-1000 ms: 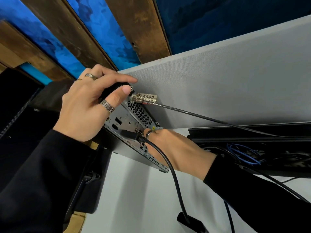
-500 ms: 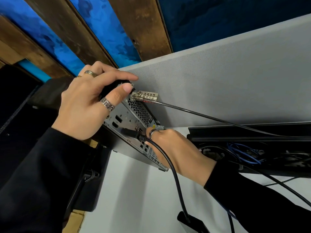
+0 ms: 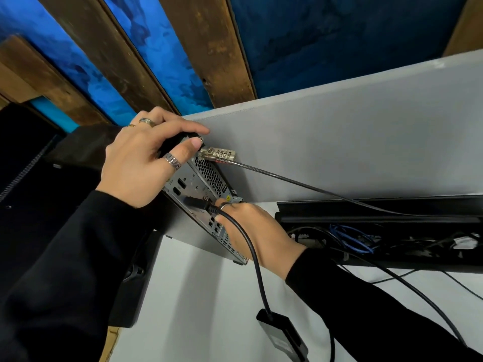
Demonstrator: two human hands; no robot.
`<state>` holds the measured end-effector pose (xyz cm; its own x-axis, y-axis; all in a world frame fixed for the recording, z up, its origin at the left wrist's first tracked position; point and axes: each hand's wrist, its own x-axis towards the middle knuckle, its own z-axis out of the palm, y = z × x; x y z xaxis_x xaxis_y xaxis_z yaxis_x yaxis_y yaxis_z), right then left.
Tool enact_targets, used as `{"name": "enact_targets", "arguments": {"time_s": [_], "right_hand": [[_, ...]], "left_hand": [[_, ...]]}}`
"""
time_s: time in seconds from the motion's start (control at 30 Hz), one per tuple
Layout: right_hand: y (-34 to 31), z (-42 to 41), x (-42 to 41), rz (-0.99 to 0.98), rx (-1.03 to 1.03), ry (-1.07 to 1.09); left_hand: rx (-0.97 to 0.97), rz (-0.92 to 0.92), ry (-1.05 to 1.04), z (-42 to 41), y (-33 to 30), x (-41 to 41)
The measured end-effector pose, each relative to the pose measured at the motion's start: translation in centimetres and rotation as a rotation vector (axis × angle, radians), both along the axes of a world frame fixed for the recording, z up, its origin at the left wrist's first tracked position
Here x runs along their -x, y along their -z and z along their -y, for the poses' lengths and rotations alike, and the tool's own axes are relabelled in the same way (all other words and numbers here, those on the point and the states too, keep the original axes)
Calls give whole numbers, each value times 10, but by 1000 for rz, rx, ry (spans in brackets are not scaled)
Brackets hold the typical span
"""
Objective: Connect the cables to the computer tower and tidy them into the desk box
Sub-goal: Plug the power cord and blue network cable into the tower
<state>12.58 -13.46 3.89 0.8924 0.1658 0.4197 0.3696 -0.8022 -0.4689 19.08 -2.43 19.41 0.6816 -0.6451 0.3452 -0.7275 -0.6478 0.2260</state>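
The computer tower (image 3: 194, 188) lies tilted with its silver rear port panel facing me. My left hand (image 3: 145, 163) grips its upper corner, thumb beside a brass combination lock (image 3: 218, 154). My right hand (image 3: 254, 233) is against the lower ports with its fingers curled towards the panel. The fingertips are hidden, as is anything they hold. A black cable (image 3: 251, 241) is plugged into the panel. It passes over my right hand and runs down to a black adapter (image 3: 283, 335). The black desk box (image 3: 379, 207) is at the right.
A steel lock cable (image 3: 300, 184) runs from the lock along the grey partition (image 3: 339, 137) into the desk box. Tangled cables, one of them blue (image 3: 350, 237), fill the box. More black cables (image 3: 418, 296) trail over the white desk (image 3: 196, 309). A dark object stands at the left.
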Motion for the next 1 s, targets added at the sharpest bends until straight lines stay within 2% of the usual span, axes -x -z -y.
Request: {"name": "enact_targets", "arguments": {"time_s": [0.2,0.33,0.5,0.6,0.7,0.8,0.9,1.0], "right_hand": [[-7,4,11,-19,42,52],[-25,30,42,-235,-226,128],[-31,70,107,-272,-450,259],[-17,95,153,-246,-584,468],[15,114,191,-247,-548,712],[56,127,221,-526,-413,868],[87,129,244,-738,-266,856],[86,125,255,-759,-341,838]], "left_hand": [[36,5,3,-4,-1,-1],[99,19,22,-5,1,1],[236,44,-23,-5,11,9],[308,35,6,-8,17,10],[339,16,78,-14,25,14],[369,-9,117,-21,30,26],[356,-8,104,-33,38,46],[398,-40,89,-41,43,83]]}}
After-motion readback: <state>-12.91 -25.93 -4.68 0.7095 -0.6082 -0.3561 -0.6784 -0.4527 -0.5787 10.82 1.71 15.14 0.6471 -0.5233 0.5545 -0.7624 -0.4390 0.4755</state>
